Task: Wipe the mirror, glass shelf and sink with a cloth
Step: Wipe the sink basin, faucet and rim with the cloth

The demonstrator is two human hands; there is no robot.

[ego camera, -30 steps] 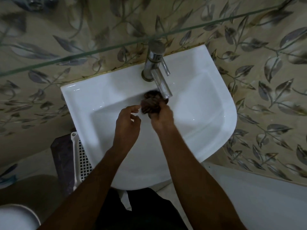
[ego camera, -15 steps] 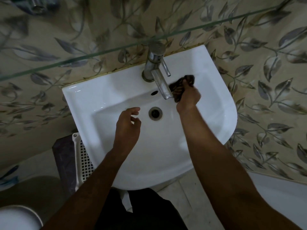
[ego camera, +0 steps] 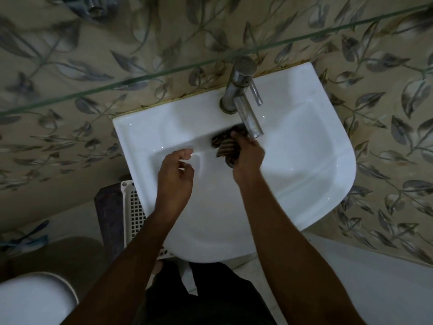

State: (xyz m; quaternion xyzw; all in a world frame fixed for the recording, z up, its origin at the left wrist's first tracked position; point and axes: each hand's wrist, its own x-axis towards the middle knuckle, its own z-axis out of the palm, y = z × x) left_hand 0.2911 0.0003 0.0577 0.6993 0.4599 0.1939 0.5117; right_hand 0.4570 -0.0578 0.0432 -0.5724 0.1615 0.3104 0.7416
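Observation:
A white wall-hung sink fills the middle of the view, with a chrome tap at its back rim. My right hand grips a dark striped cloth against the back wall of the basin, just under the tap's spout. The cloth hides the drain. My left hand hovers over the basin's left side with loosely curled fingers, holding nothing. The glass shelf's green edge runs across the view above the sink. The mirror is out of view.
Leaf-patterned tiles cover the wall around the sink. A white perforated basket stands under the sink's left side beside a dark block. A white rounded object sits at the bottom left.
My right hand has swept the cloth from the basin's right back wall leftward to under the spout, covering the drain. My left hand has barely moved.

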